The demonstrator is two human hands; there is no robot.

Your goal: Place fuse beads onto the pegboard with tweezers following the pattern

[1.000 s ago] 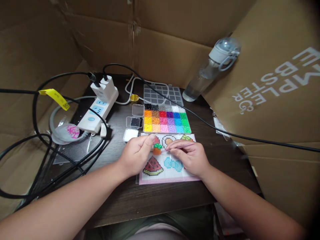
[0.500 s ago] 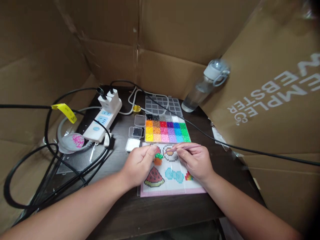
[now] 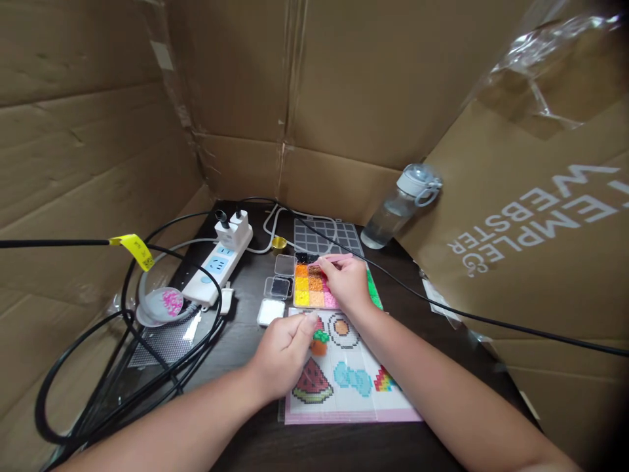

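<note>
My right hand pinches pink tweezers over the bead box, near its brown and orange compartments. My left hand is closed, thumb on top, at the left side of the pattern sheet; what its fingers grip is hidden. Right by the left thumb is a small green-and-orange carrot shape of beads; I cannot tell whether the fingers touch it. The sheet shows a fried egg, a watermelon slice, a blue bow and part of a rainbow, under a clear board.
Small clear boxes, one with white beads, stand left of the bead box. A power strip, looped black cable and dish of pink beads lie further left. A water bottle stands at the back right. Cardboard walls surround the table.
My right hand has moved with the tweezers from above the egg pattern up to the bead box. My left hand stays closed beside the carrot shape. The camera view has tilted up.
</note>
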